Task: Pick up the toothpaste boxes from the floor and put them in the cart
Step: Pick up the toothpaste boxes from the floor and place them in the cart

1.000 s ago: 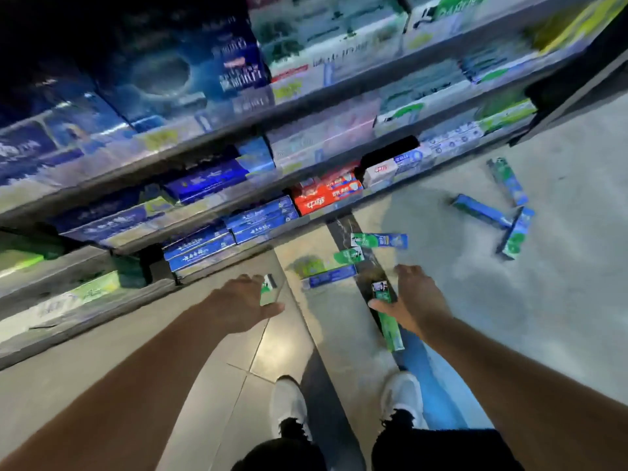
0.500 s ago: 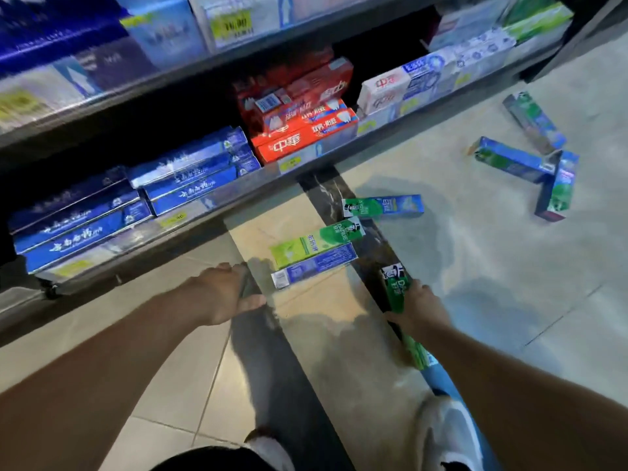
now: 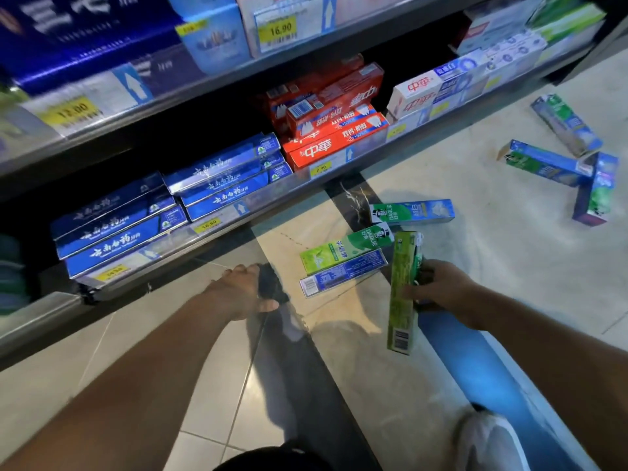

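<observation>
Right hand (image 3: pixel 441 287) grips green box (image 3: pixel 402 294) (lifted); left hand (image 3: pixel 241 294) apart.

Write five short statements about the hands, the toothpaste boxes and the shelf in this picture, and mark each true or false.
1. The right hand grips a green toothpaste box. True.
2. The left hand holds a red box. False: it grips something dark; no box shows in it.
3. Three boxes lie on the floor just ahead of the hands. True: the green-and-blue box, the light green box and the blue box.
4. The floor at far right is bare. False: three boxes lie there.
5. The red boxes lie on the floor. False: they sit on the shelf.
</observation>
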`<control>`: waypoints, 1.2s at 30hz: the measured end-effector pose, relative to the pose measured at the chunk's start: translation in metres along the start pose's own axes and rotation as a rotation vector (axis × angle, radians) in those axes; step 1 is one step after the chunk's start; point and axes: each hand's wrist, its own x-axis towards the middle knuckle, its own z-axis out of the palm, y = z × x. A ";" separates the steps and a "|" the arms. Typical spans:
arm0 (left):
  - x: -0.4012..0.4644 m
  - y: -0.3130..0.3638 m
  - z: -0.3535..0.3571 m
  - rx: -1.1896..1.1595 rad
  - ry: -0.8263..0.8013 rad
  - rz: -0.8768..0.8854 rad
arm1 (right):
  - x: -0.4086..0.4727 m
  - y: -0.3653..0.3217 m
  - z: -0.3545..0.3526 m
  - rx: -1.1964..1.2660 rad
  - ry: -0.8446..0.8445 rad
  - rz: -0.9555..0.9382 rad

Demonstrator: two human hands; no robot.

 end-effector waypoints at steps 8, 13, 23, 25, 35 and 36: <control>0.018 -0.009 0.029 0.089 0.028 -0.182 | -0.005 0.003 -0.003 0.025 -0.041 -0.001; 0.017 -0.024 0.035 0.155 0.077 -0.203 | -0.004 0.003 -0.008 0.025 -0.049 -0.007; -0.074 0.013 -0.079 -0.463 0.195 0.011 | -0.073 -0.072 -0.017 -0.028 -0.070 -0.109; -0.115 0.027 -0.106 -0.535 0.188 0.057 | -0.114 -0.097 -0.031 -0.016 -0.088 -0.130; -0.370 0.113 -0.320 -0.640 0.101 0.213 | -0.383 -0.231 -0.175 0.151 -0.027 -0.123; -0.397 0.128 -0.345 -0.622 0.084 0.252 | -0.413 -0.245 -0.195 0.163 -0.007 -0.123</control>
